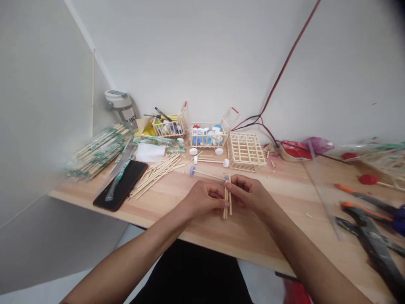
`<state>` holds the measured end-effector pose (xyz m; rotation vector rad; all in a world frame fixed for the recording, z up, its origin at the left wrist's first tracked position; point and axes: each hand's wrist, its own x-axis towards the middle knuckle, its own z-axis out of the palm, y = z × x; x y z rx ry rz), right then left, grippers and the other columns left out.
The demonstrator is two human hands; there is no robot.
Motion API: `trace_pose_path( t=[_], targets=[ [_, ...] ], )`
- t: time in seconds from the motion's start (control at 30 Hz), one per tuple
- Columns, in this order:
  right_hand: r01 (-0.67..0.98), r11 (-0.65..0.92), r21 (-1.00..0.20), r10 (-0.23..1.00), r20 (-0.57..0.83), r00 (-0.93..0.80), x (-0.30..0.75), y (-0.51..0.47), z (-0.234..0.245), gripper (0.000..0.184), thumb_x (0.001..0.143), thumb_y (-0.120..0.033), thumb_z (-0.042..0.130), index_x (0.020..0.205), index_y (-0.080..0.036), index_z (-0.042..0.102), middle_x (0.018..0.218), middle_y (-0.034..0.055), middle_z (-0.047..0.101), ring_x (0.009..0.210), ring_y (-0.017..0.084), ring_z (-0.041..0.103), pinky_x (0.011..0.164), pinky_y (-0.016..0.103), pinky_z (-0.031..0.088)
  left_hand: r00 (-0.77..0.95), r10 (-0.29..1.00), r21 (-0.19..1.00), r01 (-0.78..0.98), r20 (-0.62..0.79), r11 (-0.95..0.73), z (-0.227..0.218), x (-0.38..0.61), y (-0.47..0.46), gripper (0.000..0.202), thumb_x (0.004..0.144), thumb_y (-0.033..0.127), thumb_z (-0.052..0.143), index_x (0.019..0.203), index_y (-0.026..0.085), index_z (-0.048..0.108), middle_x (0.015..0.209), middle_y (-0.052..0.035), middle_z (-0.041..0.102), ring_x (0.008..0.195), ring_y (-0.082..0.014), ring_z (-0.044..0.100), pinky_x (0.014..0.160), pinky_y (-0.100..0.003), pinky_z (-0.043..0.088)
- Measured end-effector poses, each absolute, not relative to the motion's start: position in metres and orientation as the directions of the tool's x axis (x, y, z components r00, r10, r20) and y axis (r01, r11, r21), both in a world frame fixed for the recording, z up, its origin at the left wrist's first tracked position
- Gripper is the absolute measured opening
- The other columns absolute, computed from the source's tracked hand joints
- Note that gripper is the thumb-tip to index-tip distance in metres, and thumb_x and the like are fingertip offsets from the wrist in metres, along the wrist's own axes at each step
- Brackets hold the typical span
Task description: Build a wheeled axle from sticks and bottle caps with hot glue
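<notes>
Near the front of the wooden table, my left hand (205, 198) and my right hand (248, 192) face each other, both closed on a few short wooden sticks (226, 207). The sticks stand roughly side by side, and their lower ends show below my fingers. Just behind them lies a stick axle (209, 174) with bluish bottle caps at its ends; its right cap is close to my fingers. Another axle (211, 161) with white caps rests farther back. A stick-built basket (247, 150) with a grid face sits beyond my right hand.
Two small stick carts (208, 137) hold bottle caps and tools against the wall. Loose sticks (158, 171), a phone (120, 185) and plastic-wrapped stick bundles (101, 150) lie on the left. Orange-handled pliers (363, 223) are at the right, and a red-black cable (286, 63) runs down the wall.
</notes>
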<state>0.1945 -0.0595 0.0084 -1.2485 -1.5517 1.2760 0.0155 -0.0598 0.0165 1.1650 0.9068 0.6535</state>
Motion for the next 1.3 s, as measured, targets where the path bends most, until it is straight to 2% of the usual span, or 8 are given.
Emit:
trace_pose_path(
  t=[0.13, 0.27, 0.47, 0.7, 0.93, 1.1, 1.2, 1.3],
  targets=[
    [0.310, 0.138, -0.941, 0.974, 0.071, -0.216, 0.196, -0.061, 0.009, 0.031, 0.085, -0.048, 0.060, 0.072, -0.020, 0.057, 0.059, -0.0029, 0.053, 0.053, 0.011, 0.046, 0.049, 0.024, 0.033, 0.494, 0.844, 0.975, 0.034, -0.208, 0.220, 0.018, 0.017, -0.062, 0.017, 0.063, 0.023, 0.077, 0.074, 0.010, 0.073, 0.067, -0.0056, 0.070, 0.059, -0.0131, 0.062, 0.060, -0.024, 0.047],
    [0.487, 0.387, -0.783, 0.921, 0.348, -0.174, 0.198, -0.069, 0.021, 0.020, 0.089, -0.036, 0.057, 0.077, -0.021, 0.059, 0.073, 0.0012, 0.060, 0.068, 0.015, 0.057, 0.061, 0.027, 0.042, 0.472, 0.881, 0.987, 0.124, 0.031, -0.101, 0.027, 0.020, -0.059, 0.011, 0.075, 0.023, 0.068, 0.076, 0.013, 0.072, 0.074, -0.0043, 0.071, 0.071, -0.0162, 0.064, 0.066, -0.024, 0.045],
    [0.612, 0.575, -0.543, 0.802, 0.524, -0.287, 0.199, -0.074, 0.022, 0.006, 0.090, -0.025, 0.056, 0.085, -0.024, 0.059, 0.079, 0.0023, 0.062, 0.064, 0.015, 0.056, 0.061, 0.028, 0.044, 0.513, 0.816, 0.753, 0.417, 0.267, -0.509, 0.024, 0.018, -0.054, 0.020, 0.089, 0.026, 0.056, 0.076, 0.016, 0.069, 0.077, -0.0035, 0.070, 0.076, -0.0172, 0.061, 0.071, -0.026, 0.039],
    [0.621, 0.474, -0.624, 0.870, 0.442, -0.220, 0.200, -0.071, 0.021, 0.015, 0.089, -0.032, 0.057, 0.079, -0.023, 0.064, 0.080, 0.0034, 0.066, 0.067, 0.016, 0.059, 0.063, 0.028, 0.045, 0.501, 0.832, 0.845, 0.314, 0.240, -0.433, 0.018, 0.017, -0.053, 0.020, 0.088, 0.022, 0.056, 0.076, 0.016, 0.071, 0.079, -0.0020, 0.072, 0.077, -0.0169, 0.063, 0.073, -0.026, 0.041],
    [0.466, 0.082, -0.881, 0.901, 0.265, 0.344, 0.249, -0.053, 0.024, 0.030, 0.087, -0.047, 0.053, 0.077, -0.020, 0.061, 0.056, -0.0034, 0.052, 0.047, 0.011, 0.045, 0.047, 0.025, 0.034, 0.459, 0.873, 0.986, 0.042, -0.162, 0.161, 0.030, 0.016, -0.036, 0.014, 0.070, 0.022, 0.074, 0.081, 0.013, 0.072, 0.078, -0.0054, 0.074, 0.068, -0.0132, 0.065, 0.068, -0.024, 0.049],
    [0.733, -0.171, -0.658, 0.855, 0.271, 0.443, 0.280, -0.044, 0.012, 0.032, 0.084, -0.044, 0.052, 0.074, -0.018, 0.067, 0.060, 0.0031, 0.062, 0.054, 0.016, 0.055, 0.056, 0.029, 0.039, 0.598, 0.776, 0.944, -0.091, -0.203, 0.317, 0.044, 0.019, -0.019, 0.029, 0.062, 0.028, 0.083, 0.082, 0.011, 0.071, 0.078, -0.0077, 0.074, 0.067, -0.0117, 0.066, 0.068, -0.024, 0.052],
    [0.776, -0.111, -0.621, 0.807, 0.400, 0.435, 0.275, -0.045, 0.012, 0.036, 0.082, -0.043, 0.055, 0.101, -0.016, 0.069, 0.095, 0.0105, 0.071, 0.070, 0.020, 0.063, 0.067, 0.033, 0.045, 0.630, 0.750, 0.929, -0.122, -0.200, 0.350, 0.046, 0.024, -0.009, 0.032, 0.059, 0.029, 0.085, 0.082, 0.010, 0.071, 0.079, -0.0082, 0.074, 0.067, -0.0117, 0.066, 0.068, -0.024, 0.052],
    [0.741, 0.037, -0.671, 0.831, 0.432, 0.350, 0.258, -0.050, 0.020, 0.033, 0.086, -0.045, 0.052, 0.088, -0.018, 0.069, 0.091, 0.0079, 0.071, 0.072, 0.018, 0.062, 0.067, 0.030, 0.045, 0.610, 0.762, 0.923, -0.127, -0.216, 0.363, 0.043, 0.026, -0.002, 0.031, 0.060, 0.027, 0.085, 0.081, 0.009, 0.070, 0.079, -0.0082, 0.073, 0.066, -0.0116, 0.066, 0.068, -0.025, 0.052]
  ],
)
